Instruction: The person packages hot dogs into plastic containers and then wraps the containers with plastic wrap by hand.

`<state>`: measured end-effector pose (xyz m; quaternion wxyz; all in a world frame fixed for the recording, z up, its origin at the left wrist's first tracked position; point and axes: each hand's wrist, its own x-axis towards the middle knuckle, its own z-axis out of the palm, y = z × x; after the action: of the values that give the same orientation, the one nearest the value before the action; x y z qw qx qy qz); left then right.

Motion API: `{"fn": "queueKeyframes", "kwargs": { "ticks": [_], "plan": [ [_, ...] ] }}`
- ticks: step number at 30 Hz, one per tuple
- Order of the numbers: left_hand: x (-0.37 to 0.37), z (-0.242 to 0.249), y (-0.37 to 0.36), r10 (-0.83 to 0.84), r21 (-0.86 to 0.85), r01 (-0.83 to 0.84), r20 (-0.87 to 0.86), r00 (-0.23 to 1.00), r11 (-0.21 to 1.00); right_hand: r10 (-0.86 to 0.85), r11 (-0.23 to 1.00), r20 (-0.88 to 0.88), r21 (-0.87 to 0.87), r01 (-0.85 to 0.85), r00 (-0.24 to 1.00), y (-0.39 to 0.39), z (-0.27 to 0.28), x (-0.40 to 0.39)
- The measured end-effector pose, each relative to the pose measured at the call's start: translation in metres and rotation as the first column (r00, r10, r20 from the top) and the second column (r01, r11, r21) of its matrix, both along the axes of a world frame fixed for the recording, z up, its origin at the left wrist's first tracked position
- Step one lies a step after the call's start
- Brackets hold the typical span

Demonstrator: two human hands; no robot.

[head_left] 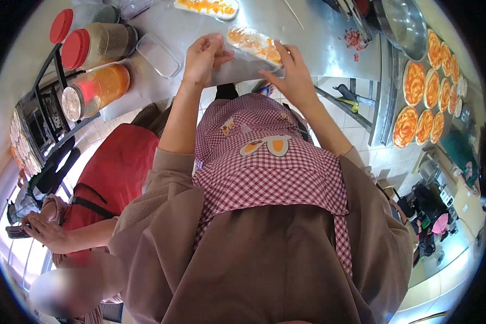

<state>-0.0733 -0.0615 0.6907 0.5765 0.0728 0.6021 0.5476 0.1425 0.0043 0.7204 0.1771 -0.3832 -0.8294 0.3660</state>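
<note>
A small white tray (254, 44) of food topped with orange sauce lies at the table's near edge, with shiny clear film over it. My left hand (202, 58) is just left of it, fingers curled and thumb pressed in; what they pinch, if anything, I cannot make out. At the tray's right end, my right hand (291, 73) touches it with the fingertips, thumb spread apart below. Farther back lies a second tray (208, 7) with similar orange topping. An empty clear plastic container (159, 55) sits left of my left hand.
Red-lidded jars (105, 46) and a jar of orange contents (100, 89) stand at left. Pizza bases with red sauce (414, 83) cover a surface at right, beside a metal bowl (402, 27). Chopped reddish pieces (354, 40) lie on the metal table (318, 51). A person in a red apron (116, 173) is close at left.
</note>
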Motion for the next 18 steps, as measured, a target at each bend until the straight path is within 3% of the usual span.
{"fn": "queueKeyframes", "kwargs": {
  "ticks": [2, 6, 8, 9, 11, 14, 18],
  "plan": [
    [-0.004, 0.001, 0.007, -0.021, -0.042, 0.012, -0.226, 0.974, 0.999, 0.034, 0.984, 0.073, 0.171, -0.046, 0.997, 0.01, -0.003, -0.004],
    [-0.016, -0.037, 0.021, -0.069, -0.052, 0.053, -0.378, 0.923, 0.997, 0.049, 0.962, 0.209, 0.254, -0.102, 0.977, 0.027, -0.012, -0.008],
    [-0.024, -0.075, 0.022, -0.079, -0.059, 0.053, -0.648, 0.757, 0.997, 0.051, 0.957, 0.292, 0.259, -0.13, 0.955, 0.032, -0.018, -0.006],
    [-0.024, -0.074, 0.024, -0.082, -0.062, 0.054, -0.646, 0.759, 0.997, 0.05, 0.958, 0.295, 0.256, -0.13, 0.954, 0.033, -0.019, -0.005],
    [-0.021, -0.071, 0.028, -0.033, 0.037, 0.093, -0.758, 0.652, 0.995, 0.059, 0.954, 0.335, 0.259, -0.152, 0.94, 0.036, -0.022, 0.0],
    [-0.012, -0.063, 0.032, -0.048, 0.042, 0.099, -0.649, 0.759, 0.994, 0.067, 0.95, 0.359, 0.263, -0.17, 0.931, 0.036, -0.024, 0.006],
    [-0.002, -0.055, 0.032, -0.111, -0.037, 0.126, -0.741, 0.663, 0.991, 0.053, 0.954, 0.37, 0.255, -0.156, 0.927, 0.038, -0.028, 0.015]
  ]
}}
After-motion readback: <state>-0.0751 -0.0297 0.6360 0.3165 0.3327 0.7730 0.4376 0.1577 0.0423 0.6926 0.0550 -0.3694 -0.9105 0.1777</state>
